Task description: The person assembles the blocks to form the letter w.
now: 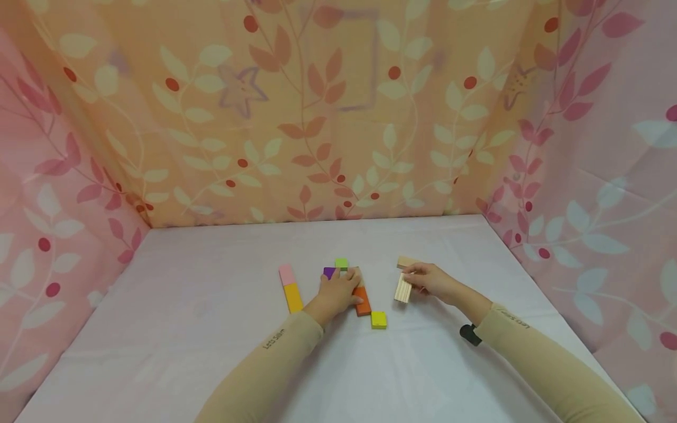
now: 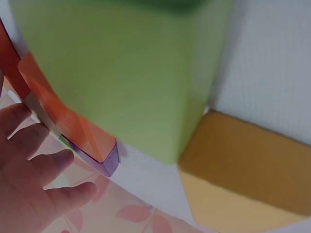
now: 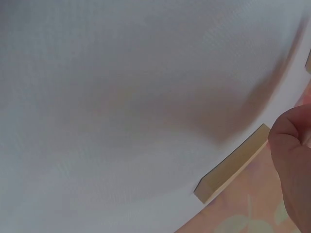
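Observation:
My left hand [image 1: 338, 289] lies flat over a cluster of small blocks, its straight fingers resting on a purple block [image 1: 329, 272] and an orange block [image 1: 362, 301]. A green block [image 1: 341, 263] sits just beyond the fingertips. In the left wrist view the fingers [image 2: 34, 170] spread beside the orange block [image 2: 73, 121] and purple block [image 2: 110, 166], with a green block [image 2: 126, 73] looming close. My right hand [image 1: 416, 282] pinches a ridged pale wooden block [image 1: 403, 289] by its upper end. The right wrist view shows a pale wooden block's edge [image 3: 233, 166] beside a fingertip [image 3: 291, 155].
A pink block [image 1: 286, 274] and a yellow-orange block [image 1: 293, 298] lie end to end left of the cluster. A lime block [image 1: 378, 319] lies nearest me. Another plain wooden block [image 1: 406, 261] lies behind the right hand. Leaf-patterned cloth walls [image 1: 338, 117] enclose the white table [image 1: 211, 329].

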`<state>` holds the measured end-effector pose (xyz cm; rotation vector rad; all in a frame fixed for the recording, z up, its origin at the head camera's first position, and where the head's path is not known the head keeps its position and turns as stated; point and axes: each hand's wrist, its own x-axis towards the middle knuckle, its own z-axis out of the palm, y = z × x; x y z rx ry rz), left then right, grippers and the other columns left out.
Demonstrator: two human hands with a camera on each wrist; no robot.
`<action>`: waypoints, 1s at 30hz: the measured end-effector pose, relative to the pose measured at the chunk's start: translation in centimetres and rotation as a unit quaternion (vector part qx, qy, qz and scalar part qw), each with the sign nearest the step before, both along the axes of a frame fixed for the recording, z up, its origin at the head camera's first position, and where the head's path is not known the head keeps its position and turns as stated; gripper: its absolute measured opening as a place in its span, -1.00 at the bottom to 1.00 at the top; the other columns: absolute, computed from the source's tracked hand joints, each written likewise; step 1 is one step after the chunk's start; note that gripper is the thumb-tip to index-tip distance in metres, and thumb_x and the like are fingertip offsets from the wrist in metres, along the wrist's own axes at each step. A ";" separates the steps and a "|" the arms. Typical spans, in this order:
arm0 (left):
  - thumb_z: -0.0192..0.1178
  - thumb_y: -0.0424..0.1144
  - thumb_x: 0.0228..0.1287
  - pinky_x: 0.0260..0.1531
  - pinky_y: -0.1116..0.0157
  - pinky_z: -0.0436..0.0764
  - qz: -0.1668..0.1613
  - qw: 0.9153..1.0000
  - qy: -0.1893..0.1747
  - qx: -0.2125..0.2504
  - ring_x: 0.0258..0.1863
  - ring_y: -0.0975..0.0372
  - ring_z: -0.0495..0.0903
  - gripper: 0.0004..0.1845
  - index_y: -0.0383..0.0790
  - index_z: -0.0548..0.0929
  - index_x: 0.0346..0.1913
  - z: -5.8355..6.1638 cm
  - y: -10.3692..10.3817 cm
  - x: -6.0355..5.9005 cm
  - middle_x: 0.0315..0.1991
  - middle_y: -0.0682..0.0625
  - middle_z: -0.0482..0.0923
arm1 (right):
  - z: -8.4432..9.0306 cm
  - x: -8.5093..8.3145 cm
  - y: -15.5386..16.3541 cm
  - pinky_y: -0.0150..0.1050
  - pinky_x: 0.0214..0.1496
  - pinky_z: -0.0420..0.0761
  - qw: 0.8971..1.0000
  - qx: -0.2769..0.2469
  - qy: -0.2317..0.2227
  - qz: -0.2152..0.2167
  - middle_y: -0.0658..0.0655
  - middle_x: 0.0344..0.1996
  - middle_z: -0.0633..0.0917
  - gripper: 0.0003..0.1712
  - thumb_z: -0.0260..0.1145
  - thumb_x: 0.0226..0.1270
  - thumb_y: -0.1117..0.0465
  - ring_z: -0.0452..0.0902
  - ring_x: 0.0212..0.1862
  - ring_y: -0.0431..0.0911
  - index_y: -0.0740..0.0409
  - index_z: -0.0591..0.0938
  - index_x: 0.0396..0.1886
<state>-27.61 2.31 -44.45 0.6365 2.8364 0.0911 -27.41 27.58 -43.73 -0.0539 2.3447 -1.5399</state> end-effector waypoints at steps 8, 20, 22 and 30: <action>0.07 0.19 0.30 0.32 -0.19 0.13 0.007 1.000 -0.003 -0.005 0.48 -0.02 0.05 -0.29 0.06 0.28 0.47 0.2 0.0 0.0 0.50 0.06 0.13 | 0.1 -1.3 -0.7 -0.36 -0.32 0.61 0.998 -0.045 -0.037 -0.038 0.05 -0.42 0.67 -0.66 0.15 0.47 0.29 0.61 -0.39 -0.19 0.51 0.47 0.05; 0.06 0.19 0.31 0.32 -0.18 0.15 -0.001 1.000 -0.006 -0.009 0.48 -0.02 0.05 -0.28 0.06 0.25 0.49 0.1 0.0 0.1 0.50 0.06 0.12 | -0.9 -4.0 -3.5 -0.34 -0.38 0.65 0.983 -0.064 -0.086 -0.146 0.14 -0.45 0.72 -0.62 0.14 0.48 0.27 0.69 -0.44 -0.16 0.49 0.42 0.13; 0.06 0.20 0.31 0.31 -0.18 0.17 -0.004 1.000 -0.002 -0.009 0.47 -0.03 0.06 -0.28 0.05 0.25 0.48 0.0 0.0 0.1 0.50 0.05 0.13 | -1.2 -4.2 -3.4 -0.36 -0.45 0.63 0.989 -0.027 -0.068 -0.129 0.10 -0.49 0.67 -0.62 0.15 0.47 0.27 0.65 -0.52 -0.18 0.49 0.43 0.11; 0.07 0.19 0.31 0.30 -0.18 0.19 -0.005 1.000 0.003 -0.006 0.47 -0.02 0.07 -0.29 0.06 0.25 0.47 0.0 -0.1 0.2 0.49 0.06 0.14 | -0.3 -4.4 -0.3 -0.19 -0.30 0.60 0.974 0.183 0.119 -0.065 0.28 -0.38 0.63 -0.63 0.29 0.32 0.29 0.57 -0.38 0.00 0.48 0.55 0.01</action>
